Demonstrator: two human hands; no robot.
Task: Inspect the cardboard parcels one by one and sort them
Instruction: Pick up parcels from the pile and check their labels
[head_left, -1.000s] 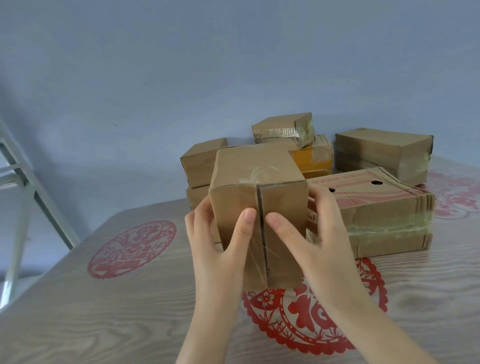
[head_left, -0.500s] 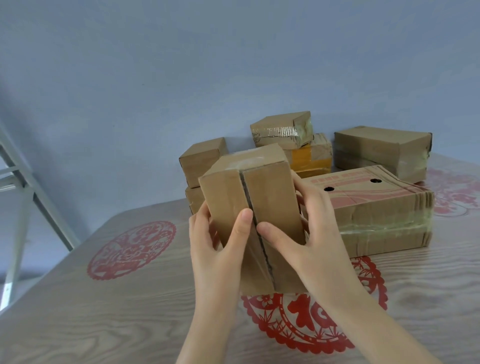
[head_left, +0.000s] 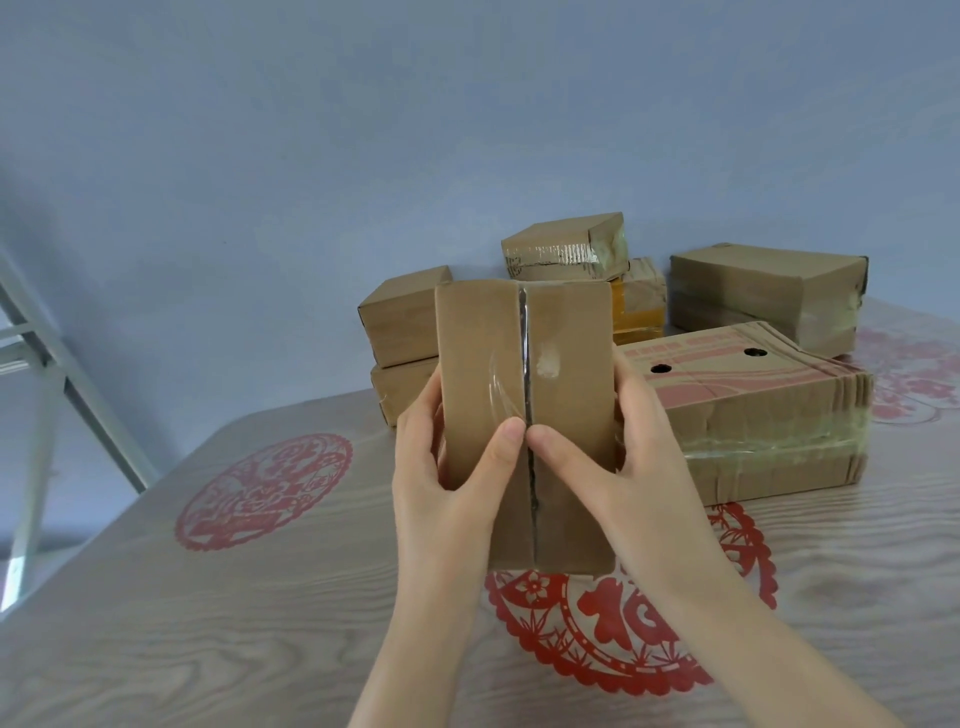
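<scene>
The left hand (head_left: 441, 499) and right hand (head_left: 644, 467) have tipped the brown tape-sealed cardboard parcel (head_left: 566, 415) seam-face forward above the wood-grain worktop (head_left: 208, 623). Their fingers (head_left: 501, 447) grasp its sides, so inspection likely continues.

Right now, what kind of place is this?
Probably a small parcel-sorting spot, maybe at home: taped cardboard parcels piled on a wood-grain table with red paper-cut decorations, before a plain blue wall.

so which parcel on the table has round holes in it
The large red-printed parcel right of the held parcel: two black holes in its top. The others show none.
</scene>
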